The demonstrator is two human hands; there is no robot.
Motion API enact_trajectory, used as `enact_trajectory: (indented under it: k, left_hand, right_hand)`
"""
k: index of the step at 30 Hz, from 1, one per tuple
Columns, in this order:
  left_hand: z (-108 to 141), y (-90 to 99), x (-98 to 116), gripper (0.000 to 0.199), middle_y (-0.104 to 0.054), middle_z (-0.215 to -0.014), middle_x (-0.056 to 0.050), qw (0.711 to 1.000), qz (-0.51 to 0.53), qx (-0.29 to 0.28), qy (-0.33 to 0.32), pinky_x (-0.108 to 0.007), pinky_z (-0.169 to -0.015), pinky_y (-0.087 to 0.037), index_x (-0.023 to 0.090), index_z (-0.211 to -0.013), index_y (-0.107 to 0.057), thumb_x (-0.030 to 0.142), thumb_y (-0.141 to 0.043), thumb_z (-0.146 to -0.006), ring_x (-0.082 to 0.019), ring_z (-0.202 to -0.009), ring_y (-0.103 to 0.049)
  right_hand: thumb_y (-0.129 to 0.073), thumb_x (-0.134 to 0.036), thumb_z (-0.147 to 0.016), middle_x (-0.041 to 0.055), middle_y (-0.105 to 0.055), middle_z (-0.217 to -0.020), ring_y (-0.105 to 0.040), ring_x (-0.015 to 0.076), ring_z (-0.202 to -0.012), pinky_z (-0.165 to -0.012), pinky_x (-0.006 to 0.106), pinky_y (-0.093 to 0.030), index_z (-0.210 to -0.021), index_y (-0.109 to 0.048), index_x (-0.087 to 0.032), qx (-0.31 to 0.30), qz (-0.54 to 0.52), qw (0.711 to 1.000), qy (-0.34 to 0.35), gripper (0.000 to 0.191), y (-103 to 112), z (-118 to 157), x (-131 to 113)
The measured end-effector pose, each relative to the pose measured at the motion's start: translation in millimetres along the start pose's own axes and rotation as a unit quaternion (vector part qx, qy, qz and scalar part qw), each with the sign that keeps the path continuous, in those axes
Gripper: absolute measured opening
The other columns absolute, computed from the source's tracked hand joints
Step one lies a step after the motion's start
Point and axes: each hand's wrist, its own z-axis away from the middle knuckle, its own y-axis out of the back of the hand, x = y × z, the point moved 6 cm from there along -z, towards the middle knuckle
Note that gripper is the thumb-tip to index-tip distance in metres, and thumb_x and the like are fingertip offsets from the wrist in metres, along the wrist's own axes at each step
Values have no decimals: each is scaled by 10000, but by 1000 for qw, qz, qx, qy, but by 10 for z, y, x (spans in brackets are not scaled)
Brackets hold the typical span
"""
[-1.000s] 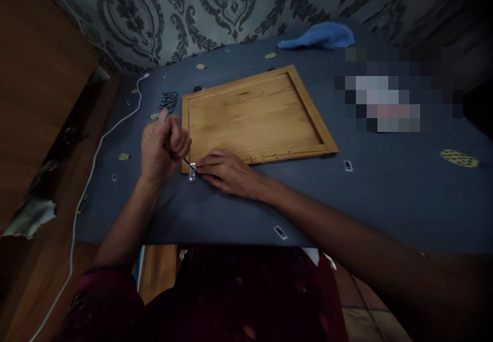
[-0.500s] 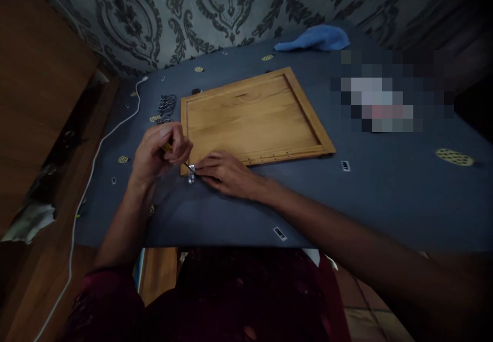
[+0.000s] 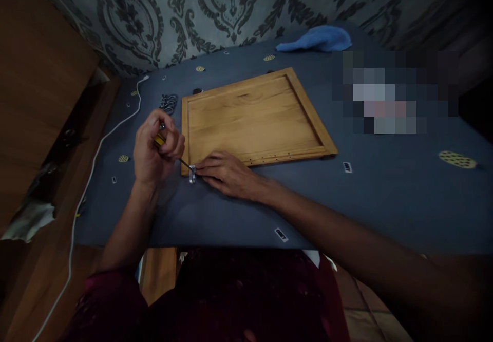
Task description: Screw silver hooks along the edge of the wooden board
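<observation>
In the head view, the wooden panel (image 3: 250, 118) lies face up on the table (image 3: 231, 224), its near side roughly along the table's near edge and nearer the left edge than the right. At the panel's near left corner sits a small metal hook (image 3: 192, 177), jutting past the panel's edge toward the person. The left hand (image 3: 157, 144) has its fingers curled around the yellow handle of a screwdriver (image 3: 159, 140), whose shaft slopes down to the hook. The right hand (image 3: 227, 173) lies across the panel's near edge, fingertips against the hook; whether they pinch it or only press, I cannot tell. The screw itself is too small to make out. The shaft leans noticeably, so bringing it more upright, with firm downward pressure, would probably seat the tip better; the right fingertips should pin the hook without straying under the tip. More hooks (image 3: 168, 103) lie just beside the panel's far left corner.
</observation>
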Motion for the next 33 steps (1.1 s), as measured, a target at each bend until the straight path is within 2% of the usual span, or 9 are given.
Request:
enact_trajectory:
  k: [6,9,11,13,15,18,20,26,33]
  left_hand:
    - [-35,9,-55,629,-80,-428,110,998,32,-6,53,-140,-321,-186,182,-561,-497,518,-366,-1077,-38,-308,-43]
    - [-68,-37,-84,673,-81,-405,117,993,39,-95,59,-139,-298,-200,169,-553,-531,552,-340,-1072,-30,-301,-18]
    - [-57,-114,-79,623,-111,-389,123,981,30,-189,37,-141,-287,-201,162,-569,-568,582,-482,-1021,-18,-292,-26]
    - [-36,-167,-65,581,-146,-379,121,971,15,-239,19,-144,-283,-187,161,-569,-584,605,-617,-943,-10,-281,-46]
    - [-47,-147,-35,620,-127,-373,118,979,9,-201,16,-149,-285,-164,170,-533,-560,638,-604,-938,-10,-275,-42]
    - [-73,-31,67,687,-54,-403,108,997,20,-69,23,-161,-301,-151,192,-511,-501,637,-408,-1026,-30,-292,-19]
    - [-76,27,163,672,-35,-433,99,1000,24,-16,8,-162,-313,-141,201,-538,-491,594,-335,-1060,-46,-317,-10]
    - [-57,62,204,669,-84,-442,79,1000,15,2,-27,-176,-317,-127,208,-606,-525,477,-171,-1106,-81,-352,-13]
    - [-39,43,54,595,-138,-431,91,1000,13,21,-12,-159,-319,-145,200,-622,-533,573,-374,-1058,-63,-345,-62]
  right_hand:
    - [-550,-158,-1016,110,-761,-1242,-630,246,-1140,-1021,438,-493,-1213,-737,-135,4,0,1000,-2,272,-5,1,13]
    - [-549,-155,-1018,107,-766,-1224,-637,246,-1136,-1011,438,-499,-1205,-739,-146,7,2,1000,-1,268,2,-1,8]
    - [-549,-150,-1016,109,-768,-1216,-645,247,-1131,-1003,438,-504,-1208,-738,-146,10,3,1000,1,269,7,-2,0]
    - [-549,-142,-1014,112,-769,-1211,-648,247,-1134,-1004,435,-504,-1215,-735,-141,11,4,1000,3,274,10,-3,-6]
    - [-553,-141,-1012,114,-769,-1215,-647,248,-1139,-1011,436,-501,-1214,-735,-139,11,6,1000,4,272,10,-3,-8]
    - [-560,-157,-1014,108,-766,-1229,-646,246,-1141,-1009,439,-504,-1209,-738,-153,11,4,1000,3,264,5,-1,-2]
    - [-548,-164,-1022,101,-765,-1233,-645,239,-1142,-1012,434,-504,-1213,-738,-160,12,2,1000,2,269,1,1,3]
    - [-532,-177,-1031,92,-762,-1225,-630,231,-1121,-1026,406,-495,-1210,-737,-147,13,-1,1000,-2,274,-1,9,15]
    - [-522,-158,-1031,97,-761,-1226,-637,231,-1139,-1012,413,-504,-1238,-728,-156,16,-5,1000,3,292,18,11,-9]
